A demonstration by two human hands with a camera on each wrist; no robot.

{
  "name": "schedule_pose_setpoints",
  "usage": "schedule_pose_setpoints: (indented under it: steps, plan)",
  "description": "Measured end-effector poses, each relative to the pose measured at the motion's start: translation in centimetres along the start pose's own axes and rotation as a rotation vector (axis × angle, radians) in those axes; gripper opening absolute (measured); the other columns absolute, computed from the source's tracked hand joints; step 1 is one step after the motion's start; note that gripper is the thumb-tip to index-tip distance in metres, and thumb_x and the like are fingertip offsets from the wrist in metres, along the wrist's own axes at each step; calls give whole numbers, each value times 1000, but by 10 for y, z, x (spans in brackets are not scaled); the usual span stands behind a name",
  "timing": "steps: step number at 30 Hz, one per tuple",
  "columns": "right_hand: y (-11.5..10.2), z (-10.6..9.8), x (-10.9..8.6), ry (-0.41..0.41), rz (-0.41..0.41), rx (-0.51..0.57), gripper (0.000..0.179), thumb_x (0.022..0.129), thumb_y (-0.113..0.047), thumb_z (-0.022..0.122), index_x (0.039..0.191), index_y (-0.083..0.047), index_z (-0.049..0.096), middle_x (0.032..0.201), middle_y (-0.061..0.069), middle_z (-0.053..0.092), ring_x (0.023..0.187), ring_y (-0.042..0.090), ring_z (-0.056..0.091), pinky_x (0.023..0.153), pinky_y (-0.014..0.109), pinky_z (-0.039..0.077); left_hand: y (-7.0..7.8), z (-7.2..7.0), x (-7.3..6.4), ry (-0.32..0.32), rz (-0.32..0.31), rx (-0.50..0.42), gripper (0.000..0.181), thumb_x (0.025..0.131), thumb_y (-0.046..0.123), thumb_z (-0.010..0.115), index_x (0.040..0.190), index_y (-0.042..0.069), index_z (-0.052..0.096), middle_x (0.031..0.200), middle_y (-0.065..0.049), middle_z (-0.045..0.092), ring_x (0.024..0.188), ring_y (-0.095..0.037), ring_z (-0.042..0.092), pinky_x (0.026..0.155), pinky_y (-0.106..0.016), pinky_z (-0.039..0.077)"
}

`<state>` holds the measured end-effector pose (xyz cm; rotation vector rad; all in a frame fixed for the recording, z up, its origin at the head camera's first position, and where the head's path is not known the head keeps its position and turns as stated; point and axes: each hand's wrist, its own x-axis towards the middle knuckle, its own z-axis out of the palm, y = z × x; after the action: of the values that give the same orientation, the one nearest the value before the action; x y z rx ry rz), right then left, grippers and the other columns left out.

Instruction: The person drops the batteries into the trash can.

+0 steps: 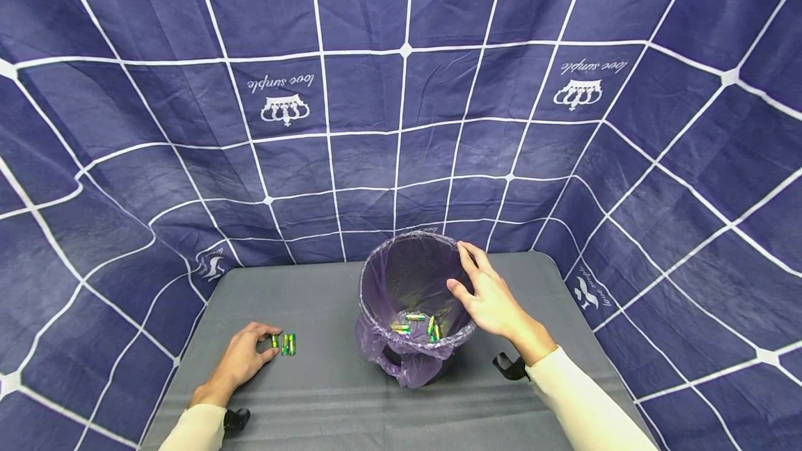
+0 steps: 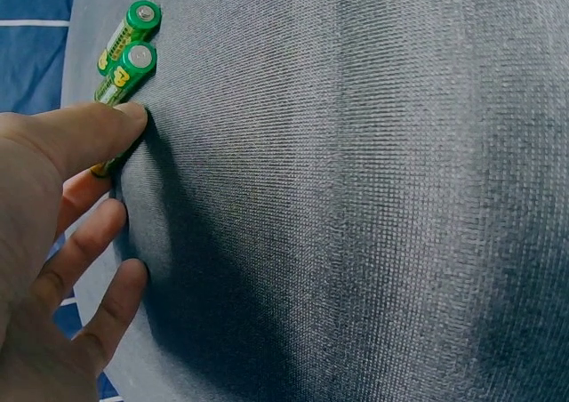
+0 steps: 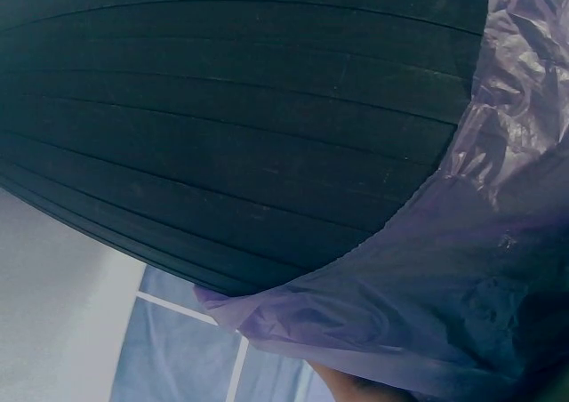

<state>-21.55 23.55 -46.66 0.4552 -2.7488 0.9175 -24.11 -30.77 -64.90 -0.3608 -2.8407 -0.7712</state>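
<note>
My left hand (image 1: 243, 355) is low over the table at the left. Its thumb and index finger pinch a green battery (image 2: 103, 167), mostly hidden by the fingers in the left wrist view. Two more green-and-gold batteries (image 1: 292, 344) lie side by side just right of the fingertips. A round dark trash bin (image 3: 222, 144), lined with a purple plastic bag (image 1: 418, 366), stands at the middle. Several batteries (image 1: 415, 317) lie at its bottom. My right hand (image 1: 495, 301) rests on the bin's right rim, fingers extended along it and thumb over the inside.
A grey cloth-covered table (image 1: 313, 409) carries the bin and batteries. Blue curtain (image 1: 363, 89) with white grid lines encloses the back and both sides. The folded bag edge hangs loosely over the bin's front. Black straps (image 1: 510, 366) show at both wrists.
</note>
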Motion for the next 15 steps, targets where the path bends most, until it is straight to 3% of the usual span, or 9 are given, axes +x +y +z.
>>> schedule_pose_setpoints:
  steps: [15]
  plan:
    - [0,0,0,7,-10,1,79,115,-30,68,178,6,35,188,23,35,168,50,50,132,71,46,-4,-1,1,44,27,-5,40,81,4,102,118,9,88,114,-10,82,93,-27,78,84,-38,62]
